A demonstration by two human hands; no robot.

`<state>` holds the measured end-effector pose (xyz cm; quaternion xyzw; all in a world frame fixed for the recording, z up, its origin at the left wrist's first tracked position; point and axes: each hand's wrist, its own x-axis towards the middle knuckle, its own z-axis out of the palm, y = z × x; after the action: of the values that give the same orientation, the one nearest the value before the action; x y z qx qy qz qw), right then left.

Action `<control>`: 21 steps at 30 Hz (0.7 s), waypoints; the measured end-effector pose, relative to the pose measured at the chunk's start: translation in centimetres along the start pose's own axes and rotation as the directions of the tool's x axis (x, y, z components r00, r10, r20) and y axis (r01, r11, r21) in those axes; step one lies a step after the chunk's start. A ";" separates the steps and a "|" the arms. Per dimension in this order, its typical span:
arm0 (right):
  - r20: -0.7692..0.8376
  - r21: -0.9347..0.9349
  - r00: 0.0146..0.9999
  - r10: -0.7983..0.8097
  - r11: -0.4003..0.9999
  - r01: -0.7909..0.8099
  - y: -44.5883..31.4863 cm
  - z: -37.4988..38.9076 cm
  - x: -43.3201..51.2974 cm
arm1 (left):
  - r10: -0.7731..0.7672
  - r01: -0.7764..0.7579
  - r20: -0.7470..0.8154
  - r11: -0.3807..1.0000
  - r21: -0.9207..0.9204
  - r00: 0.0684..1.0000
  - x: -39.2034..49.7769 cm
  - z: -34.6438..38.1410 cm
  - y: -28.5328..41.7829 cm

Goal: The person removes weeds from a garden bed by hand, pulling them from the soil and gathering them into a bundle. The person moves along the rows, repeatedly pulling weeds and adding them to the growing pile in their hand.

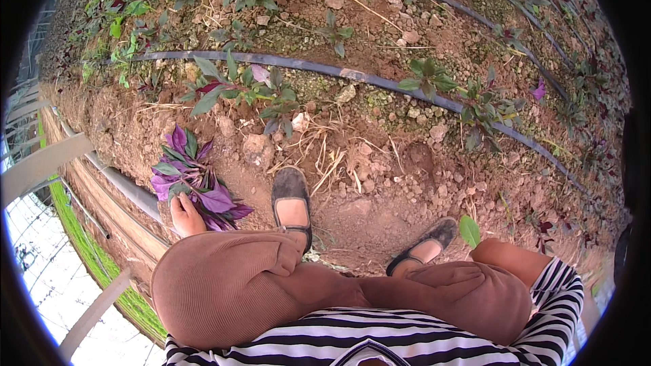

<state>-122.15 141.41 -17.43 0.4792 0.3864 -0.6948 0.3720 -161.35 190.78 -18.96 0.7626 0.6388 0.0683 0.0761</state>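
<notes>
My left hand (pixel 187 215) is beyond my left knee, its curled fingers against a bunch of purple-leaved cuttings (pixel 216 198). Purple and dark green leaves fan out from the bunch, and part of my grip is hidden. On the other side, my right forearm passes behind my right knee, which hides the hand. A single bright green leaf (pixel 469 231) stands up close to that wrist; whether I hold it cannot be told. Before me, a leafy plant (pixel 244 86) with green and reddish leaves grows in the soil.
A black drip hose (pixel 305 64) curves across the bed, with more hoses farther off. Stones, dry straw (pixel 330 162) and low plants cover the ground. My shoes (pixel 291 188) rest on bare soil. A grey pipe (pixel 135 190) and pale posts (pixel 46 165) line the left side.
</notes>
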 end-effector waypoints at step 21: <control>-0.979 0.169 0.173 0.106 0.898 0.406 -7.9 -19.6 9.4 | 0.197 -0.205 0.059 0.954 0.218 0.979 1.1 -3.3 1.1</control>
<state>-124.25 160.95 -29.72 0.8311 0.4302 -0.3245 -0.1377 -160.77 191.79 -15.54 0.8284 0.5600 -0.0104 -0.0057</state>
